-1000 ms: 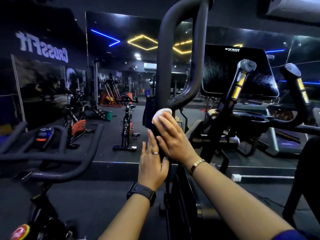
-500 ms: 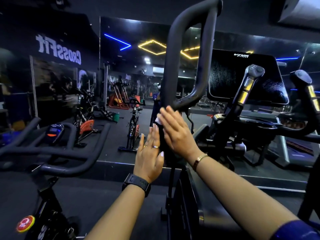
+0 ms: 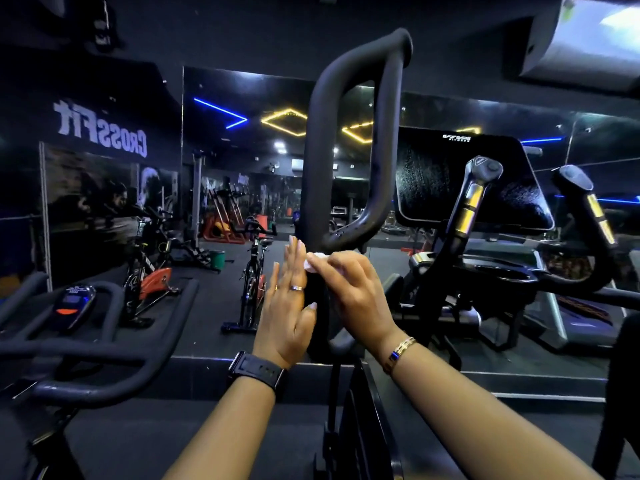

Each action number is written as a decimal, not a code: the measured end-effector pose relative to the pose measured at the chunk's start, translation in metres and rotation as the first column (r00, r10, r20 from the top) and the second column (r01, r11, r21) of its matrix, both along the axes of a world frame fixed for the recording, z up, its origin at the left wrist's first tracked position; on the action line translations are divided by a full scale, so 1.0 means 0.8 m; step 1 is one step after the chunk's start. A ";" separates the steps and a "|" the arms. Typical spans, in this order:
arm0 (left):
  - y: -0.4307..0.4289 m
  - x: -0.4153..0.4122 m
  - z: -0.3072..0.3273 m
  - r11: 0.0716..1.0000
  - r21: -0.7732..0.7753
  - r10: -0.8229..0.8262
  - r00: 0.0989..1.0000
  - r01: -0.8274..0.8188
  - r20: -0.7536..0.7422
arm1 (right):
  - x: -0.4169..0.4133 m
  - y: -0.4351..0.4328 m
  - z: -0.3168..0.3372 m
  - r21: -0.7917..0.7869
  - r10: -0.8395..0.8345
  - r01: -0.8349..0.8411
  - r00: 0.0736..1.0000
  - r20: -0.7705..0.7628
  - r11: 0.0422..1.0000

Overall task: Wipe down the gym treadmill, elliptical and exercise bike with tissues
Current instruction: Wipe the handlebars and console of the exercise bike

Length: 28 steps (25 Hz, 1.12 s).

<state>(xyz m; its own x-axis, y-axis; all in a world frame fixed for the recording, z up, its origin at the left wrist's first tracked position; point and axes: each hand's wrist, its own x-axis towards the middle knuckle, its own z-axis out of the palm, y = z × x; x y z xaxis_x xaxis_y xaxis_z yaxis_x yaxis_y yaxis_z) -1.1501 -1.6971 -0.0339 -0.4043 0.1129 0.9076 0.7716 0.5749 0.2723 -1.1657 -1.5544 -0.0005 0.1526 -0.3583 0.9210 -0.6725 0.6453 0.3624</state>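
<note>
A tall black looped handlebar point(image 3: 349, 133) of the elliptical rises in front of me. My right hand point(image 3: 356, 299) holds a white tissue point(image 3: 313, 261) against the handlebar's upright post, just below the loop's lower bend. My left hand point(image 3: 289, 306) lies flat with straight fingers along the post's left side. The elliptical's black console point(image 3: 464, 181) and its grips with yellow bands point(image 3: 472, 202) stand to the right. The black handlebar of an exercise bike point(image 3: 104, 348), with a small display point(image 3: 72, 303), is at the lower left.
A wall mirror point(image 3: 242, 188) ahead reflects gym machines and a spin bike point(image 3: 252, 278). A raised step point(image 3: 207, 368) runs along the mirror's foot. A treadmill deck point(image 3: 581, 317) shows at the right behind the elliptical.
My head has tilted up a little, so the handlebar loop sits lower in view. My right hand turned across the post, and the tissue now shows at its fingertips. My left hand stays flat on the post.
</note>
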 end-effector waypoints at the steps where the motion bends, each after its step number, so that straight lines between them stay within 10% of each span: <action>1: 0.000 0.001 0.007 1.000 -0.025 0.019 1.000 -0.019 -0.004 | 0.000 0.005 0.008 0.000 -0.025 0.025 0.999 -0.028 1.000; 7: 0.013 0.009 0.043 0.936 -0.179 0.313 0.949 -0.304 0.023 | 0.002 0.022 0.068 -0.354 -0.196 0.206 0.978 0.066 0.912; 12: 0.019 0.008 0.060 0.915 -0.225 0.354 0.933 -0.334 0.056 | 0.021 0.011 0.071 0.151 -0.326 0.329 0.944 -0.045 0.932; 16: 0.020 0.012 0.061 0.914 -0.237 0.354 0.933 -0.329 0.068 | 0.015 0.065 0.135 0.130 -0.526 0.548 0.834 -0.170 0.826; 22: 0.019 0.011 0.055 0.960 -0.138 0.254 0.966 -0.245 0.050 | 0.028 0.005 0.087 0.274 -0.432 0.381 0.889 0.155 0.883; 28: 0.023 0.006 0.078 0.910 -0.204 0.370 0.929 -0.362 -0.002 | 0.004 0.097 0.163 0.458 -0.548 0.533 0.829 -0.114 0.711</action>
